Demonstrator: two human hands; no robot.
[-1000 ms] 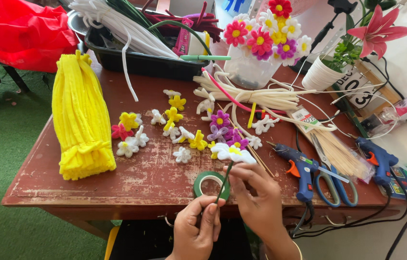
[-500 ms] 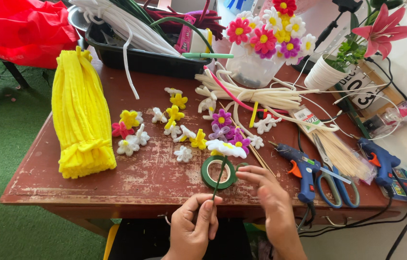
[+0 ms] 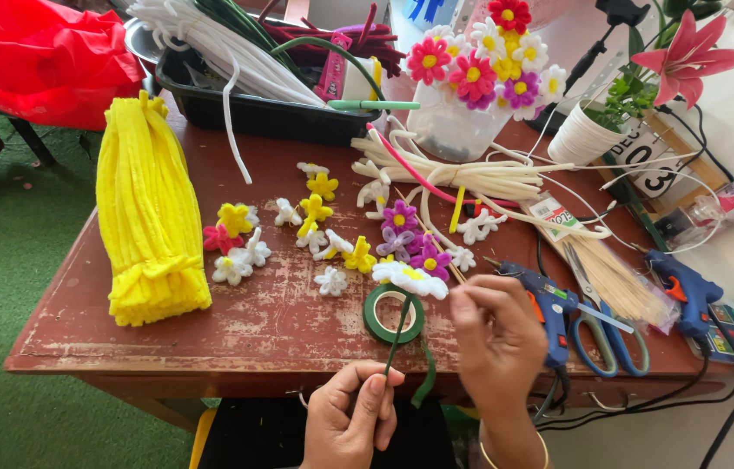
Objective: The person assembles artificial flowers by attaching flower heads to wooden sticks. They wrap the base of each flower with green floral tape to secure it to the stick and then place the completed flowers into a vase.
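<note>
Left hand [image 3: 350,417] pinching green stem [image 3: 398,334] of white flower [image 3: 410,280], right hand [image 3: 497,334] beside it, tape roll [image 3: 393,314] beneath

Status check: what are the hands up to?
Left hand pinching green stem. Right hand at white flower. Green tape roll beneath; nothing blocking.

Two hands work at the near edge of a worn red-brown table [image 3: 167,321]: the left hand [image 3: 351,421] and the right hand [image 3: 495,334]. On the table lie one roll of green floral tape [image 3: 393,314], two blue glue guns [image 3: 549,304] [image 3: 687,291], one pair of blue-handled scissors [image 3: 597,334] and one bundle of yellow pipe cleaners [image 3: 148,213]. Left of the tape roll, about a dozen small pipe-cleaner flowers [image 3: 315,234] are scattered; overlap defeats an exact count. Behind the roll stand one black tray [image 3: 254,108], one clear vase [image 3: 454,130] and one white pot [image 3: 582,135]. One red bag [image 3: 37,56] sits far left of the tray.
</note>
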